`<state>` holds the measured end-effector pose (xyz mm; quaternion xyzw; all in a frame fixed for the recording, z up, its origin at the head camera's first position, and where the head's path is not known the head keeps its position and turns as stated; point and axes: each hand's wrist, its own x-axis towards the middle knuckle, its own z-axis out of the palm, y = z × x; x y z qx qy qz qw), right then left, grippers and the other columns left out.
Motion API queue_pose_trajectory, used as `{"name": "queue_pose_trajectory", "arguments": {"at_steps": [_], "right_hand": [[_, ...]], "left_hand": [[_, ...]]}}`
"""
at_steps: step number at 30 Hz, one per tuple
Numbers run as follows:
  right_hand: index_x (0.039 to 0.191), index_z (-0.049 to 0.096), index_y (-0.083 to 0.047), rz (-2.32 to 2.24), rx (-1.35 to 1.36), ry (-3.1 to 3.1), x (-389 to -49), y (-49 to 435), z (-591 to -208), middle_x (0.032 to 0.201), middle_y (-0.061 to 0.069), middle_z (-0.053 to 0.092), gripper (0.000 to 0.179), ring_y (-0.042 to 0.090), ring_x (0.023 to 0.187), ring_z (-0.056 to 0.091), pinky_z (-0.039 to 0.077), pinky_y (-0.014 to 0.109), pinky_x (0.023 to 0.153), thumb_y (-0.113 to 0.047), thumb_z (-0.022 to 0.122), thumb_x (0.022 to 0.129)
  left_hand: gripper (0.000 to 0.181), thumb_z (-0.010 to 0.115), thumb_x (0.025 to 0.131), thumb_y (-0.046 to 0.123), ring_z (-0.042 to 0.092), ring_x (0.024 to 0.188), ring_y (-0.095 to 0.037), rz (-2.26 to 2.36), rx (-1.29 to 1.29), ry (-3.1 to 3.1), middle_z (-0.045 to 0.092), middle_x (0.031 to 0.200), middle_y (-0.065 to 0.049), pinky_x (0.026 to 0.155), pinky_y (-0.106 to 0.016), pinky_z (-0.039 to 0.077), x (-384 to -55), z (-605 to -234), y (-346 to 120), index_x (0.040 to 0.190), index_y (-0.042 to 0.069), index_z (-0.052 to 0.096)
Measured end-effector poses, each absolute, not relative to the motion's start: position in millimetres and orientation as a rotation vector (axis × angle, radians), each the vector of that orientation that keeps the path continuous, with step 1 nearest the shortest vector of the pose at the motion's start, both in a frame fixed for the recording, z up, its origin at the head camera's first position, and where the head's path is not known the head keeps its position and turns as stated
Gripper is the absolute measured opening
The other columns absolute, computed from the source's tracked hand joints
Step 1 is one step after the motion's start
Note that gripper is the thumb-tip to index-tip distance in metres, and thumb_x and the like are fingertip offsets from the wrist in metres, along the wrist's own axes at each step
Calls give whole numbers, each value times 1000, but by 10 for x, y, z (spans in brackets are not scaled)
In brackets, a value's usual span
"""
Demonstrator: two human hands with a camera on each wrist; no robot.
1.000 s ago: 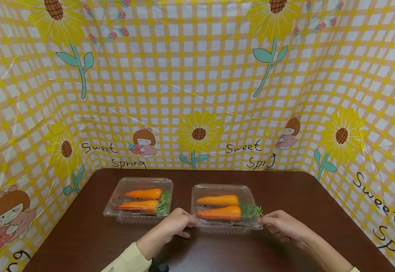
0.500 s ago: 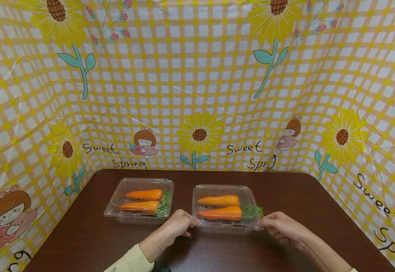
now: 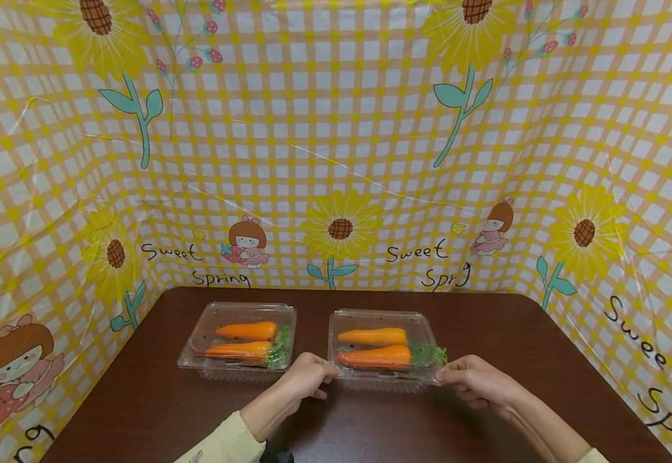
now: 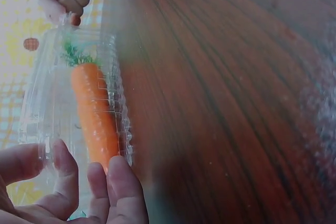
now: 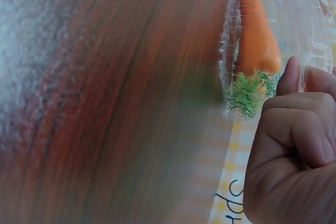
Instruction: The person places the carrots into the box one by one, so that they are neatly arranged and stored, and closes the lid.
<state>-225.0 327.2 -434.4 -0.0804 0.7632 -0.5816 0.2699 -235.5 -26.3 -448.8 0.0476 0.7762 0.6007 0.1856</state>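
A clear plastic clamshell box sits in front of me, its lid down over two carrots. The nearer carrot is deep orange, the farther carrot lighter. Green leafy tops stick out at the box's right edge. At the front left corner, my left hand pinches the rim between thumb and forefinger. My right hand pinches the front right corner, its other fingers curled under, as the right wrist view shows. In the left wrist view, the carrot shows through the ribbed front wall.
To the left stands a second clear box with two carrots and green tops inside, close to my left forearm. The dark brown table ends at a checked, sunflower-print cloth hung around the back and sides.
The right-hand box has risen slightly in the head view, its front rim most, with both hands moving up along with it. The left box has stayed put.
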Motion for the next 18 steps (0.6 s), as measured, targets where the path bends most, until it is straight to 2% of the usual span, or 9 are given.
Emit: {"name": "queue_pose_trajectory", "arguments": {"at_steps": [3, 6, 9, 14, 18], "right_hand": [[81, 66, -8, -1568, -205, 2062, -2254, 3277, -4339, 53, -10, 23, 25, 5, 44, 12, 17, 20, 41, -20, 59, 101], [86, 67, -5, -1566, -178, 2081, -2246, 3297, -4337, 53, -9, 22, 25, 6, 45, 11, 17, 21, 41, -23, 59, 101], [89, 69, -3, -1561, -151, 2094, -2234, 3328, -4342, 54, -9, 22, 26, 7, 45, 12, 18, 22, 42, -25, 60, 100], [106, 69, 6, -1526, -165, 2119, -2202, 3411, -4290, 55, -9, 21, 37, 7, 45, 12, 19, 22, 42, -29, 59, 102], [117, 66, 9, -1445, -196, 2252, -2187, 3516, -4175, 56, -8, 23, 46, 8, 45, 15, 20, 23, 42, -34, 56, 104]], "left_hand": [[25, 63, 97, 20, 58, 92, -24, 1698, 118, 2161, 61, 97, -8, 70, -35, 58, -2361, -4493, -271, 79, 3, 67], [32, 61, 99, 25, 63, 92, -26, 1702, 105, 2125, 65, 105, -13, 69, -34, 59, -2367, -4483, -274, 107, -4, 71], [36, 62, 99, 29, 65, 87, -24, 1703, 107, 2091, 65, 105, -17, 67, -32, 59, -2358, -4462, -269, 110, -4, 68], [37, 64, 97, 26, 63, 78, -19, 1662, 189, 2071, 64, 105, -18, 63, -29, 58, -2261, -4390, -356, 114, -6, 65], [34, 62, 99, 25, 65, 82, -21, 1583, 381, 2117, 66, 109, -16, 69, -33, 58, -2134, -4202, -598, 118, -3, 65]]}}
